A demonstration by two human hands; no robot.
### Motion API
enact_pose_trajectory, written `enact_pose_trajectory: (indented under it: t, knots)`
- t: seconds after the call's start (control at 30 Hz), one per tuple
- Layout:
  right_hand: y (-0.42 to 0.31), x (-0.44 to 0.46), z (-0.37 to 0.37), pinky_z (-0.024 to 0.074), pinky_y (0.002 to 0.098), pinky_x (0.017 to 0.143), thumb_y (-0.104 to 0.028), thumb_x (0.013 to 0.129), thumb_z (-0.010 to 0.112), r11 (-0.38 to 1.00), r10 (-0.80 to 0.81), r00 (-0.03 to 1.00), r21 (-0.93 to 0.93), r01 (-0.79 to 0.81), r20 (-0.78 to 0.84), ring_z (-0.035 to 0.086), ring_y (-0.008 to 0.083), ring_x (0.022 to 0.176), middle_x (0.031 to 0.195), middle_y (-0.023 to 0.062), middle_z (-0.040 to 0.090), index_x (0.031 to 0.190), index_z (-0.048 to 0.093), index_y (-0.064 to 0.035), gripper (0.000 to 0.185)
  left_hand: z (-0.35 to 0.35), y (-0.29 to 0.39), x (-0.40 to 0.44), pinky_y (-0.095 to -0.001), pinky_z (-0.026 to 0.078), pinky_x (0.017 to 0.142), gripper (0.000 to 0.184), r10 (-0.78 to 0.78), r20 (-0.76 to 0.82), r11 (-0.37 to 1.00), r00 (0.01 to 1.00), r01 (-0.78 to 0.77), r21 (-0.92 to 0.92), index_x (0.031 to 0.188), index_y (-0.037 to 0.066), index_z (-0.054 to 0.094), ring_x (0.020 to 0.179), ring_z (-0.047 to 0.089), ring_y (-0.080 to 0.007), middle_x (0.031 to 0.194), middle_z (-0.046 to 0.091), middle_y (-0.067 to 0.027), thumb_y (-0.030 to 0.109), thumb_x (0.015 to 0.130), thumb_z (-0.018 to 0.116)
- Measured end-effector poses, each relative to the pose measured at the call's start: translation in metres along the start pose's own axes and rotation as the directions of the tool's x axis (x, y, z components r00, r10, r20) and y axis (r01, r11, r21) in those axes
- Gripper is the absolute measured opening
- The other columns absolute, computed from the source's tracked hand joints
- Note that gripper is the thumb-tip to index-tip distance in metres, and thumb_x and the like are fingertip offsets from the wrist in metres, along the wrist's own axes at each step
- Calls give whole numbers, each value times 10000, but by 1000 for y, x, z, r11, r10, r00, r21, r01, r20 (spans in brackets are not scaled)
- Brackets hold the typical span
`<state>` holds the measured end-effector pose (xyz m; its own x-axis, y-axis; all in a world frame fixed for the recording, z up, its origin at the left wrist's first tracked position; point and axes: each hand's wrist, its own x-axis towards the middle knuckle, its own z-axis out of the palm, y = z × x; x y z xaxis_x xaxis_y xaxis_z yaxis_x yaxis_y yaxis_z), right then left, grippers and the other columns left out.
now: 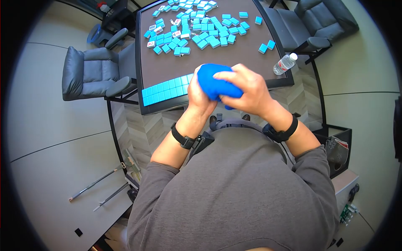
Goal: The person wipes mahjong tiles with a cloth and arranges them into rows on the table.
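A bunched bright-blue cloth (215, 80) is held up in front of me, above the table's near edge. My left hand (198, 93) is closed on it from the left and below. From the right, my right hand (251, 88) grips it with thumb and fingers pressed in. Part of the cloth hangs below the hands, and some fingers are hidden behind it. Just left of my left hand, a neat block of blue-backed mahjong tiles (164, 90) lies along the near edge. Many loose mahjong tiles (209, 31) are scattered farther back, a few face up.
The brown table (251, 62) has a dark raised rim. A clear water bottle (284, 65) with a white cap stands at its near right corner. Grey armchairs flank it, one on the left (100, 71) and one on the right (310, 25). A dark bin (339, 150) sits behind on the right.
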<state>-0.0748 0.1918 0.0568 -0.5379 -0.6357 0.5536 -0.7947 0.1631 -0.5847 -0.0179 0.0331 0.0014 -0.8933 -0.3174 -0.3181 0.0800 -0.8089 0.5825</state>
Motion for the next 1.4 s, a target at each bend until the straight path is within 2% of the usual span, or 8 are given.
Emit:
enact_pose_trajectory:
  t: [0.13,0.23,0.37,0.7,0.8,0.87,1.0,1.4]
  knots:
    - [19,0,11,563,400,732,-169,712,783,996,73,995,-53,-77,-71,675,329,846,988,118,650,1146,691,-164,443,11,0,4,-402,532,890,290,-43,60,999,997,44,-14,1189,62,561,1017,636,-247,1110,648,-111,269,1045,419]
    - [84,-2,16,560,424,811,-298,813,720,874,404,907,-242,-422,-121,682,357,958,1086,133,677,1184,685,-131,408,-8,5,2,-370,494,763,244,-89,253,996,964,90,8,1193,62,535,919,611,-211,1110,627,-120,221,1038,434]
    - [101,-28,-6,533,368,913,-222,840,738,834,551,825,54,-549,-128,695,268,1047,1160,130,702,1218,662,-47,424,4,23,-8,-353,485,743,277,-98,252,994,963,107,-22,1215,60,536,914,597,-195,1156,623,-124,250,1016,571]
    - [98,-66,-4,530,357,921,-216,848,724,799,599,799,104,-592,-53,693,234,1039,1160,120,708,1226,660,-54,416,-18,27,10,-352,514,762,315,-189,63,971,980,196,-135,1167,49,581,885,597,-249,1103,638,-143,330,1024,565]
    - [92,-65,-11,536,363,911,-205,843,726,838,542,838,101,-536,-55,697,231,1020,1149,118,708,1226,661,-54,417,-19,23,18,-370,508,762,242,-231,88,965,969,239,-110,1101,48,591,867,597,-269,1016,637,-134,256,1007,509]
    - [89,-62,-15,536,360,910,-198,841,726,845,533,844,94,-526,-67,697,228,1013,1142,116,707,1227,661,-54,417,-33,17,30,-378,497,758,181,-232,395,954,889,288,-89,1038,55,592,844,598,-269,962,636,-127,198,963,509]
    - [83,-56,-24,533,355,911,-182,838,725,842,535,843,112,-527,-59,693,227,1009,1123,112,703,1226,662,-58,412,-19,16,25,-382,501,719,95,-275,347,951,897,307,-38,985,82,558,753,597,-220,958,644,-116,169,947,558]
    - [77,-57,-23,528,354,909,-165,826,722,870,488,871,105,-481,-53,688,228,1012,1119,105,700,1214,663,-52,408,-4,15,14,-377,500,719,407,-256,95,962,962,263,-68,1415,67,467,895,610,-240,1190,603,-140,271,1064,445]
